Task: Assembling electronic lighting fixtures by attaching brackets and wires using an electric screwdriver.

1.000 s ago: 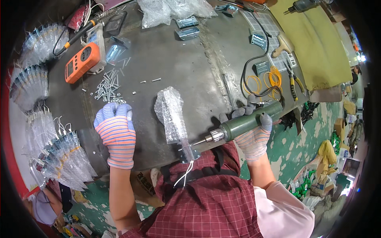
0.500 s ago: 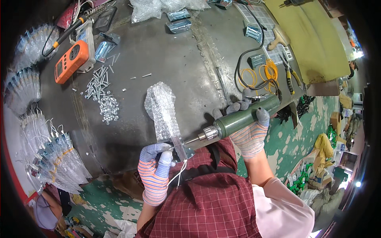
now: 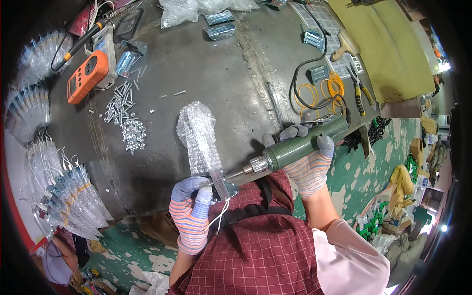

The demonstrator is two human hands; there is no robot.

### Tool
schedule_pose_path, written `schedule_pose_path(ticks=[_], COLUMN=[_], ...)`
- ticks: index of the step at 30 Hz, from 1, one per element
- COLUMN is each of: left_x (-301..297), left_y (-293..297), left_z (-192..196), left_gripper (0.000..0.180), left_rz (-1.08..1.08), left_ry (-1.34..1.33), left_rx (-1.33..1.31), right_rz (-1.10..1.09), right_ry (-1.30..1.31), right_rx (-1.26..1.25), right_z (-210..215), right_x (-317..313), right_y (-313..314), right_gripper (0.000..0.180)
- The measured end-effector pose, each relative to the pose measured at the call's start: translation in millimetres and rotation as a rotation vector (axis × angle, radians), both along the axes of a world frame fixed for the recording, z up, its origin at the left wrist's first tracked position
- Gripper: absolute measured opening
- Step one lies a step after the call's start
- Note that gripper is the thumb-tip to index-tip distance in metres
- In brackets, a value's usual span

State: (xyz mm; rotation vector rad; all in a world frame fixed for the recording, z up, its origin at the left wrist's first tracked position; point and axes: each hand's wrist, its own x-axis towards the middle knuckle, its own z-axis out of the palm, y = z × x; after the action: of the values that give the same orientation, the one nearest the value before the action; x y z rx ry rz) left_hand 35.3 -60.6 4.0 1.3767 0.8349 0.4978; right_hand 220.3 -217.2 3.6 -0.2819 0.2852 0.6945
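Gripping the bubble-wrapped bracket now, the left hand has returned; right hand, at three o'clock, clasps the green screwdriver, steadied for driving.

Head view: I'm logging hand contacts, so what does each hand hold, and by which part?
Right hand: green power screwdriver, around its barrel. Left hand: bubble-wrapped part, at its bare metal bracket end with white wires.

Each hand, left hand and right hand, wears a striped knit glove with grey fingertips; the shirt is red checked with pale pink sleeves.
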Motion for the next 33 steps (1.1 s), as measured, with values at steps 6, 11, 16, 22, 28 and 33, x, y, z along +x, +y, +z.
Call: schedule_pose_path(ticks=[6, 11, 16, 22, 28, 33], left_x=[-2.6, -0.9, 5.2, 10.9, 0.4, 13.5], left_y=[-2.0, -3.2, -15.7, -11.5, 3.3, 9.9], left_z=[-0.3, -1.7, -3.1, 1.5, -4.7, 18.1], left_gripper=[0.018, 0.017, 0.013, 0.010, 0.047, 0.067], left_rz=[0.010, -0.014, 0.061, -0.033, 0.174, -0.146], left_ry=[-0.005, 0.045, 0.061, 0.123, -0.072, -0.002], left_rx=[-0.056, 0.058, 0.184, 0.422, 0.010, 0.073], right_rz=[0.011, 0.001, 0.074, 0.081, 0.147, 0.113], right_ry=[-0.033, -0.014, -0.217, -0.358, -0.332, -1.897], right_rx=[-0.049, -0.040, 0.042, 0.085, -0.304, -1.306], right_z=[4.6, 5.5, 8.8, 10.4, 63.0, 35.1], right_x=[-0.4, -2.1, -1.1, 7.2, 41.6, 86.4], right_y=[2.9, -0.1, 7.0, 11.8, 31.2, 86.8], right_gripper=[0.034, 0.041, 0.034, 0.048, 0.055, 0.068])
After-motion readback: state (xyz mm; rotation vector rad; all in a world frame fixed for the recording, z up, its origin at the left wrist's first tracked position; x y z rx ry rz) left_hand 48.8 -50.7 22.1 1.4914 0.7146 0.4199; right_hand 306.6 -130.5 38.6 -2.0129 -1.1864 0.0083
